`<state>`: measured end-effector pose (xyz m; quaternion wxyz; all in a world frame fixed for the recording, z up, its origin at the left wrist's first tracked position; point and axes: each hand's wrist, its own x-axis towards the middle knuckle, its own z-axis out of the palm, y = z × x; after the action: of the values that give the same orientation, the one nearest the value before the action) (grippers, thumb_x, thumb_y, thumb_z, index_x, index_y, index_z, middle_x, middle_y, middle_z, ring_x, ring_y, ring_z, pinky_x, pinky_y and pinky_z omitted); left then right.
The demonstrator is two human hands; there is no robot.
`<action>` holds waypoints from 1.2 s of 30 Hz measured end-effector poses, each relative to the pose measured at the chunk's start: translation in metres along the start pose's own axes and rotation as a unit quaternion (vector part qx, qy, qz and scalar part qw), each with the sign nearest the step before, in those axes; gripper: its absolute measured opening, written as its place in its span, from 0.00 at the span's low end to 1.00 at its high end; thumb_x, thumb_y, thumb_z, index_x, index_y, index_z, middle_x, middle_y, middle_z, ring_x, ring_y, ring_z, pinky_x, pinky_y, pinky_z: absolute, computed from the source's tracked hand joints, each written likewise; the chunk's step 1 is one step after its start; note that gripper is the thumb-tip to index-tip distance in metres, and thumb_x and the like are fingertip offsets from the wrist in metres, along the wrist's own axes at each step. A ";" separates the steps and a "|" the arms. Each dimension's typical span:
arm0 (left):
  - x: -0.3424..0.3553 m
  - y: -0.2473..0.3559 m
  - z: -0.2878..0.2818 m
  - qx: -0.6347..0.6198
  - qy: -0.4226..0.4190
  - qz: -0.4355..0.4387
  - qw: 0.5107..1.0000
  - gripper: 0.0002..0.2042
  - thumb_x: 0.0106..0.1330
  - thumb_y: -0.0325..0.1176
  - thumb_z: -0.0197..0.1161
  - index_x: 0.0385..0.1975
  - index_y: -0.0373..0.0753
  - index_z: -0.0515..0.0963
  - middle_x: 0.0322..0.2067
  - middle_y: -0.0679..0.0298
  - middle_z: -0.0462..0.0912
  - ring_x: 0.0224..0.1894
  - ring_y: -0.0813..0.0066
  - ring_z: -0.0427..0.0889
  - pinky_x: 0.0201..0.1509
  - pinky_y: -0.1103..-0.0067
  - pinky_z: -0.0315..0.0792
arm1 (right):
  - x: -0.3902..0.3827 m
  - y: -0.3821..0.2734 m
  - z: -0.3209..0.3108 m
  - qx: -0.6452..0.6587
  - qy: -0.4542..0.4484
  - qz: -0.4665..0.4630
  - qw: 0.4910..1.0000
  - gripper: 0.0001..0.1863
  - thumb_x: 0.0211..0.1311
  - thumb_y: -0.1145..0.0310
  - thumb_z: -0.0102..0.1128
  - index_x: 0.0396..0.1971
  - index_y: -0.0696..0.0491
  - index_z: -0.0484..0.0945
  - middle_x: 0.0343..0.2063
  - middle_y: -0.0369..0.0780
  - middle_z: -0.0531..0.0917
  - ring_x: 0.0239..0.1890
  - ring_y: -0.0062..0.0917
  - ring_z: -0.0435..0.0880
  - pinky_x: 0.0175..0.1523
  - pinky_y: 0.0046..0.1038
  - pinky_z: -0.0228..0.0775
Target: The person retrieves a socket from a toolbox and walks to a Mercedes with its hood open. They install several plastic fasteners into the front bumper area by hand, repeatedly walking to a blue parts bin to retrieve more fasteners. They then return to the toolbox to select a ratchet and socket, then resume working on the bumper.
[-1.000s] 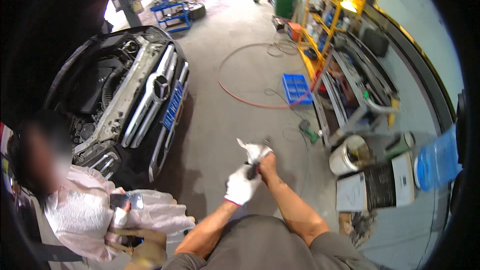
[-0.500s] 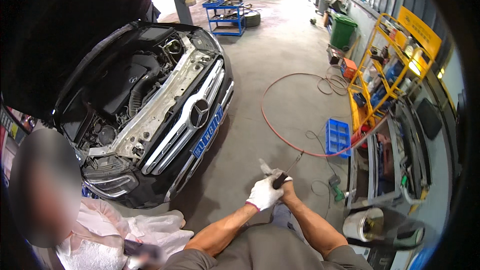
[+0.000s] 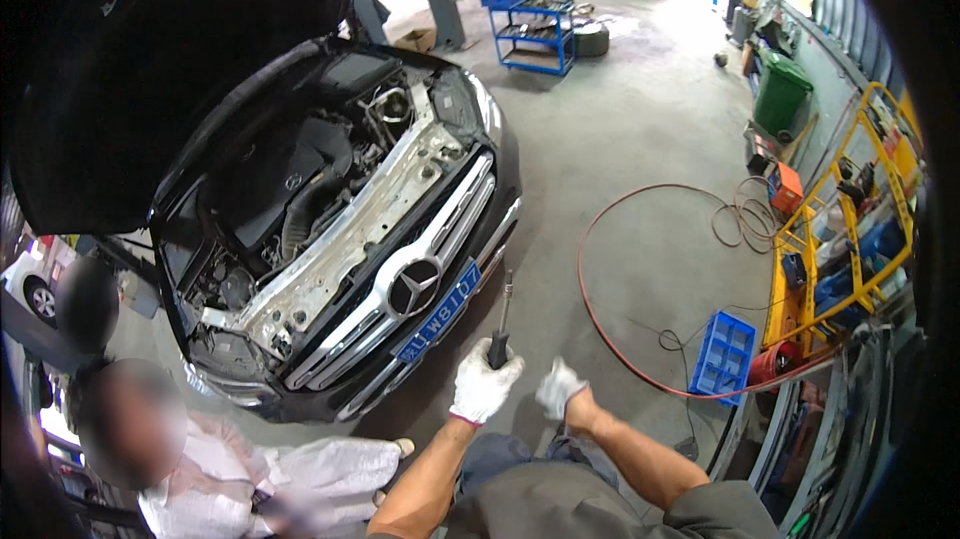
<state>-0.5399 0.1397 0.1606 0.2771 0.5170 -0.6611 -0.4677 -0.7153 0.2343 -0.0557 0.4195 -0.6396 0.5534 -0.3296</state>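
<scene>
A white knit glove covers my left hand (image 3: 483, 385), which is closed round the black handle of a screwdriver (image 3: 499, 344). The tool stands nearly upright, its thin metal shaft rising to a thicker silvery tip beside the car's front bumper. My right hand (image 3: 562, 390), gloved too, hovers a little to the right, apart from the tool; motion blur hides how its fingers lie. To the left stands a black car (image 3: 330, 239) with its hood raised, the engine bay exposed and a chrome grille (image 3: 400, 289) facing me.
A person in pale coveralls (image 3: 300, 469) is close on my left, another farther behind. Looping across the floor at right is a red hose (image 3: 583, 284), near a blue compartment tray (image 3: 724, 354) and a yellow rack (image 3: 840, 309). Farther off are a blue cart (image 3: 535, 67) and a green bin (image 3: 783, 94).
My hands were together at the tool and are now apart. The screwdriver has swung upright in my left hand. The view has shifted, so the car appears farther right.
</scene>
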 end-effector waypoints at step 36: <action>0.339 -0.014 -0.065 -0.085 0.019 0.020 0.996 0.12 0.64 0.37 0.68 0.42 0.38 0.80 0.38 0.48 0.85 0.44 0.44 0.84 0.49 0.61 0.79 | 0.427 -0.156 -0.188 0.356 0.086 0.163 0.916 0.20 0.75 0.70 0.50 0.63 0.54 0.77 0.47 0.35 0.84 0.42 0.20 0.81 0.47 0.25 0.76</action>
<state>-0.5844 -0.2024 0.1349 0.3419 0.4869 -0.6240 -0.5065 -0.7420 -0.2125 0.1480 0.6183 -0.3180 0.5302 -0.4852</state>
